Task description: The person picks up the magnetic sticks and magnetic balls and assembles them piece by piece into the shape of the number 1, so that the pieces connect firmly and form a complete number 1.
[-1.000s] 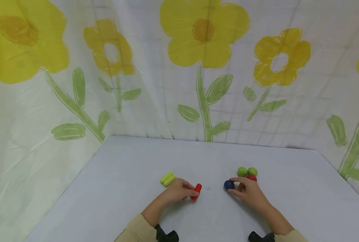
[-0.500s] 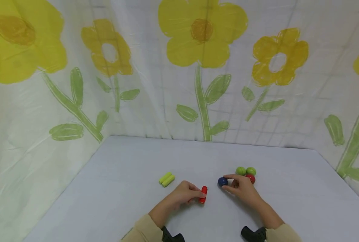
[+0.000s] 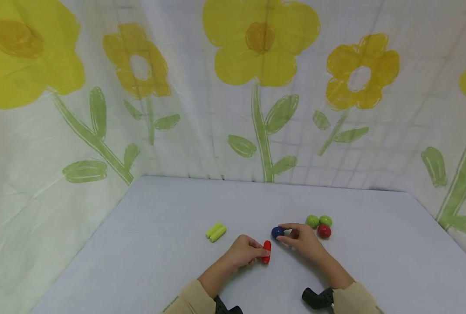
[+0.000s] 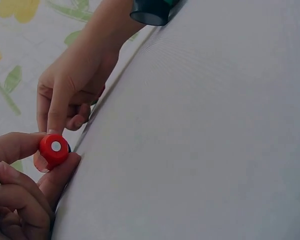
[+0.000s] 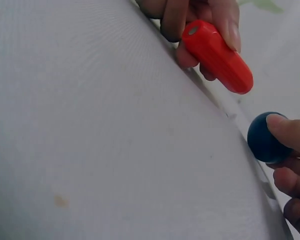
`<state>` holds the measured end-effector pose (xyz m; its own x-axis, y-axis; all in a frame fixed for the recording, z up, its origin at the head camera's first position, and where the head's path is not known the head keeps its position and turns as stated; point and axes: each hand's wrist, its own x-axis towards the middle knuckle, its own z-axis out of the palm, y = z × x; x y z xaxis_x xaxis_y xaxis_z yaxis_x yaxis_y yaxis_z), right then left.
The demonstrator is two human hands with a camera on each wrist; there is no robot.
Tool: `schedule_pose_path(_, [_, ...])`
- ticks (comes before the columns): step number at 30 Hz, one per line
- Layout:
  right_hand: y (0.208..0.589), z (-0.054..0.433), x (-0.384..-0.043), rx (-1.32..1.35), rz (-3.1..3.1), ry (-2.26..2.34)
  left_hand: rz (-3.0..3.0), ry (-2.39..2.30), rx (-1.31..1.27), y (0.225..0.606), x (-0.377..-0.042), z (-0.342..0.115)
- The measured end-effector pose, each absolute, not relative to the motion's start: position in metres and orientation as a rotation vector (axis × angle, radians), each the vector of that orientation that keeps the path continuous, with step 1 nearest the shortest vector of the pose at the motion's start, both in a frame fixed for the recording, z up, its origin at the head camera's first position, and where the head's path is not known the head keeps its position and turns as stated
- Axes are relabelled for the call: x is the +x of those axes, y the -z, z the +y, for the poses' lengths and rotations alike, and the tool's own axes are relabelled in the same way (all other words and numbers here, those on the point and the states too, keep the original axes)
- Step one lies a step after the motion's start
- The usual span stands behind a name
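Observation:
Between thumb and fingers, my left hand (image 3: pixel 241 253) pinches a short red toy rod (image 3: pixel 267 247), which stands near upright in the head view. A small pale disc shows in the rod's end (image 4: pixel 56 146) in the left wrist view. My right hand (image 3: pixel 306 242) holds a shiny blue ball (image 3: pixel 277 233) by its side, thumb below and a finger above in the head view. Ball and rod are close together, with a gap between them in the right wrist view, where the blue ball (image 5: pixel 267 137) is beyond the red rod's rounded end (image 5: pixel 240 82).
Two yellow-green rods (image 3: pixel 218 234) lie side by side left of the hands. Beyond my right hand, two green balls (image 3: pixel 313 221) and a red ball (image 3: pixel 324 231) sit clustered on the white table (image 3: pixel 170 205). A flower-printed sheet (image 3: pixel 201 131) hangs behind the table.
My right hand has carried the blue ball leftward, away from the red ball, which now shows fully. My left hand has brought the red rod rightward and turned it more upright. The gap has narrowed.

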<state>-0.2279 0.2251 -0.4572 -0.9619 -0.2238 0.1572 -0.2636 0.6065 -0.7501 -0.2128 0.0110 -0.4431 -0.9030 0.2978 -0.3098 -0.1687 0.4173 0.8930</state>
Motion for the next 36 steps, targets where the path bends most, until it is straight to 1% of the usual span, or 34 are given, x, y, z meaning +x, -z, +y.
schedule_pose_path(7, [0.461, 0.217, -0.234, 0.453, -2.779, -1.452, 2.236, -1.547, 0.084, 0.444, -0.211, 0.011])
schedule_pose_path(19, [0.46, 0.21, -0.234, 0.435, -2.816, -1.453, 2.243, -1.581, 0.069, 0.444, -0.207, 0.014])
schedule_pose_path(36, [0.457, 0.208, -0.23, 0.581, -2.782, -1.467, 2.225, -1.613, 0.097, 0.443, -0.206, 0.015])
